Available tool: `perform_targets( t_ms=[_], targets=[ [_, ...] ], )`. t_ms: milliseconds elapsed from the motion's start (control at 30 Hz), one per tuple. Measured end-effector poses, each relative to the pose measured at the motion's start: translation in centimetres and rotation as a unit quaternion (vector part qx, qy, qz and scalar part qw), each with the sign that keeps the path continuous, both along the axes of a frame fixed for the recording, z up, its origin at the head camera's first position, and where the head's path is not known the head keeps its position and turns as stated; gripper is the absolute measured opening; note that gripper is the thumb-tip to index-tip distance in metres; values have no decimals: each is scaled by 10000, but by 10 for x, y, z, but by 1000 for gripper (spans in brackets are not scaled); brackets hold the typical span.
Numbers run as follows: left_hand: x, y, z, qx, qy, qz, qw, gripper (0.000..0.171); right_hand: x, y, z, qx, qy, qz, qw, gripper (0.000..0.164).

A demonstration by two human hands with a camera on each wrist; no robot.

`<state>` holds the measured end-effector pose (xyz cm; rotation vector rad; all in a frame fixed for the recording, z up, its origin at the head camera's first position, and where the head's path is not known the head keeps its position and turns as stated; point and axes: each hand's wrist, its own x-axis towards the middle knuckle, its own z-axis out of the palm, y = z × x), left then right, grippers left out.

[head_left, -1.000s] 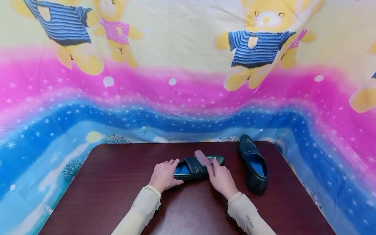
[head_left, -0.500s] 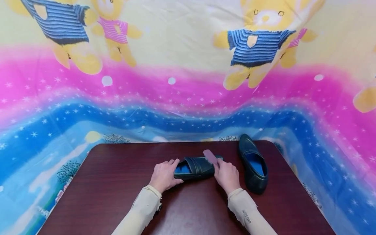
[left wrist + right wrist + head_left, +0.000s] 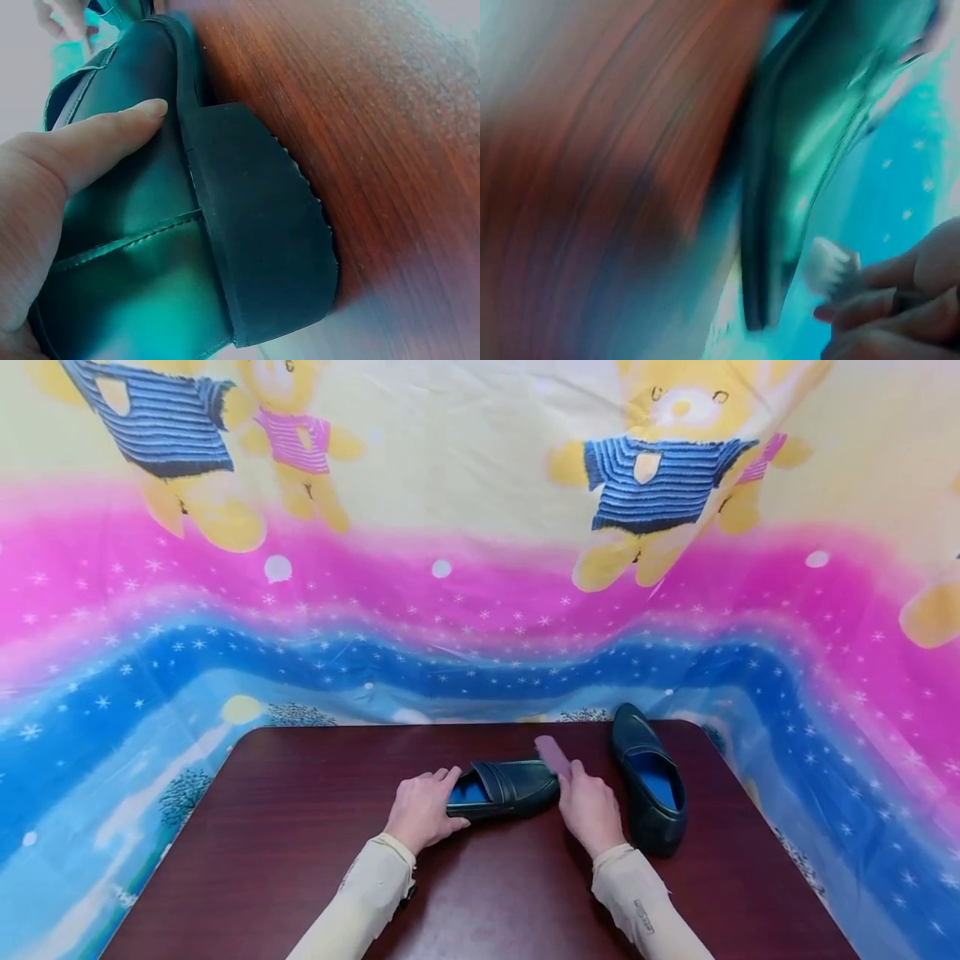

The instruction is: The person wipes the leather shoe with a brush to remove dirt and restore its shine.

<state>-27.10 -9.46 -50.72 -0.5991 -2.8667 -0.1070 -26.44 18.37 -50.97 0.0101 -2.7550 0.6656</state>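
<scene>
A dark loafer (image 3: 517,787) with a blue insole lies on its sole, toe to the right. My left hand (image 3: 426,810) grips its heel end. In the left wrist view the thumb (image 3: 112,139) presses on the shoe's side, just above the thick black heel (image 3: 262,225). My right hand (image 3: 588,810) holds a brush with a pinkish back (image 3: 552,755) at the toe tip. Pale bristles (image 3: 829,266) show beside the toe in the blurred right wrist view. The brush's handle is mostly hidden by the fingers.
The matching loafer (image 3: 651,785) stands to the right of my right hand, its toe toward the table's back edge. Both shoes are on a dark reddish-brown wooden table (image 3: 315,777). A cloth (image 3: 450,610) printed with teddy bears and snowflakes hangs around the table's back and sides.
My right hand has moved the brush rightward along the loafer, from over its upper to the toe tip. The left hand has stayed at the heel.
</scene>
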Motion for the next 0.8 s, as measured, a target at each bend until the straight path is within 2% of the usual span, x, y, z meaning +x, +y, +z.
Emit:
perform_targets(
  t_ms=[167,300,500,800],
  targets=[
    [0,2,-1,-66,28,54,10000,81,5,-25,4,-457,-371,663,9961,17],
    [0,4,-2,-36,94,79,9999,80,6,-40,7,-391,-337,837,9952,14],
    [-1,7,-4,-16,121,88,9999,79,0,-41,8,-175,-175,717,9971,12],
    [0,5,-3,4,18,145,9999,80,-2,-7,-4,87,-26,161,9998,9]
  ],
)
